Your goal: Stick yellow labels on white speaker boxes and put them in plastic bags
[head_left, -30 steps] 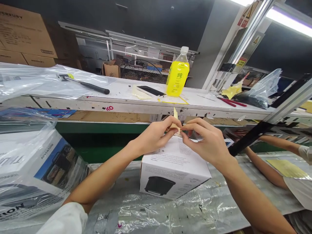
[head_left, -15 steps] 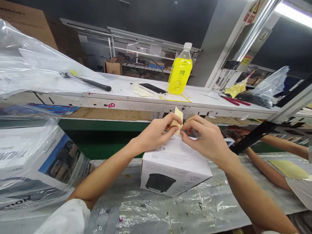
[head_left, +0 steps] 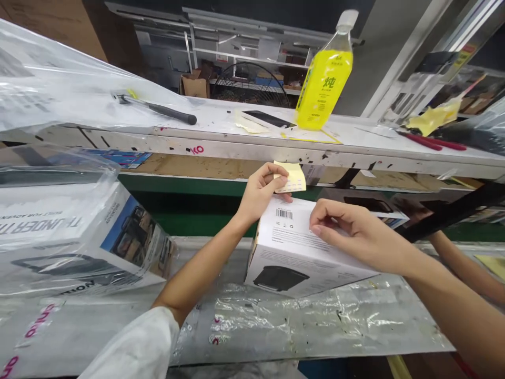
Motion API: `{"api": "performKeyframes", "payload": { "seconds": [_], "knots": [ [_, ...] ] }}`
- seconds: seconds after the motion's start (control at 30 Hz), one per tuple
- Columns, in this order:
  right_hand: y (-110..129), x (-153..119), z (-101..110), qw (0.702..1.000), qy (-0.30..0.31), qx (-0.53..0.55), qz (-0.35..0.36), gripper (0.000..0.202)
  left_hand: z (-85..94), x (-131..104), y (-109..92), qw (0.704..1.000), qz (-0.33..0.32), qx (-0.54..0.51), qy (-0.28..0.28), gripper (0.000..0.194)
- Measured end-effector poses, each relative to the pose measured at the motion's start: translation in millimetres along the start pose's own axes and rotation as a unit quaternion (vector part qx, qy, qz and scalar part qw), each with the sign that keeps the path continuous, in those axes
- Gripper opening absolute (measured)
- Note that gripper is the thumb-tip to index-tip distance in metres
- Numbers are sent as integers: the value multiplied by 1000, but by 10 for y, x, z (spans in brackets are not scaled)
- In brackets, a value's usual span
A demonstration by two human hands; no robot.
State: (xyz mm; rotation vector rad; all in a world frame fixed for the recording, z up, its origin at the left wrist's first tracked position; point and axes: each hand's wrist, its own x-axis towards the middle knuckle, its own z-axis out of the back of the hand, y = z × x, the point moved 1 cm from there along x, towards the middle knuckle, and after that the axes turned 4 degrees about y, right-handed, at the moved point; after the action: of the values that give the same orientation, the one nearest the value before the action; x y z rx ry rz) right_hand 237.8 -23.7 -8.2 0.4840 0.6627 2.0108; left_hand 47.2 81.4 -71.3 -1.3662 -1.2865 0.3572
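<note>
My left hand (head_left: pixel 260 193) pinches a small pale yellow sheet of stickers (head_left: pixel 295 178), printed with rows of small marks, at the far edge of a white product box (head_left: pixel 292 239). A barcode and fine print show on the top of that box, and its near side carries a picture of a dark container. Over the right part of the top, my right hand (head_left: pixel 347 229) has thumb and forefinger pressed together close to the surface. Whatever is between those fingertips, if anything, is too small to make out.
Plastic film wraps a larger printed box (head_left: pixel 87 237) at left. On the white shelf (head_left: pixel 236 145) ahead are a ratchet wrench (head_left: pixel 158 109), a dark phone (head_left: pixel 268 118), a yellow drink bottle (head_left: pixel 325 87) and red-handled pliers (head_left: pixel 434 141). Another person's arm (head_left: pixel 465 263) reaches in at right.
My hands have moved apart: the right has drawn away from the sticker sheet to the right over the box, while the left keeps the sheet, now turned flatter. The view has tilted downward.
</note>
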Motion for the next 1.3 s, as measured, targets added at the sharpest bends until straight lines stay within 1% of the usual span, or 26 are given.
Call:
{"api": "performKeyframes", "payload": {
  "seconds": [0.07,0.17,0.3,0.4,0.5,0.63,0.7,0.83,0.9,0.97,1.03,1.13,1.2,1.23,1.27,1.3],
  "knots": [
    [82,26,15,999,18,-26,-5,16,-28,-64,-28,1000,-1,6,-13,13],
    [293,130,-11,997,58,-47,1,12,-33,-115,-52,1000,1,3,-16,12],
    [570,342,-137,991,108,-78,15,10,-1,-125,-34,1000,-20,2,-23,9],
    [667,439,-218,986,125,-107,38,12,6,-133,-33,999,-34,0,-22,8],
    [697,455,-259,981,136,-128,49,14,2,-142,-43,999,-30,-16,-19,8],
    [703,433,-290,980,118,-154,45,13,7,-142,-44,999,-26,-13,-15,6],
    [693,419,-316,977,108,-172,61,12,11,-141,-38,999,-31,-13,-8,5],
    [664,366,-379,967,77,-211,118,11,12,-145,-29,999,-37,-13,-2,5],
    [662,340,-387,960,70,-241,125,12,15,-148,-21,999,-34,-12,-2,6],
    [674,342,-362,950,71,-282,110,11,23,-152,-10,999,-36,-10,-5,6],
    [691,395,-308,945,75,-309,79,9,38,-154,2,999,-42,-6,-7,5],
    [693,543,-222,948,110,-297,29,24,63,-141,26,999,-42,4,-9,6],
    [666,611,-178,951,143,-274,12,21,82,-123,49,998,-50,9,-25,9],
    [642,609,-153,954,143,-264,11,17,93,-118,64,997,-57,9,-42,10],
    [608,570,-122,958,126,-257,13,14,106,-121,83,996,-61,5,-60,11],
    [564,492,-84,963,96,-250,17,11,123,-138,105,995,-61,-3,-80,13]
  ]
}}
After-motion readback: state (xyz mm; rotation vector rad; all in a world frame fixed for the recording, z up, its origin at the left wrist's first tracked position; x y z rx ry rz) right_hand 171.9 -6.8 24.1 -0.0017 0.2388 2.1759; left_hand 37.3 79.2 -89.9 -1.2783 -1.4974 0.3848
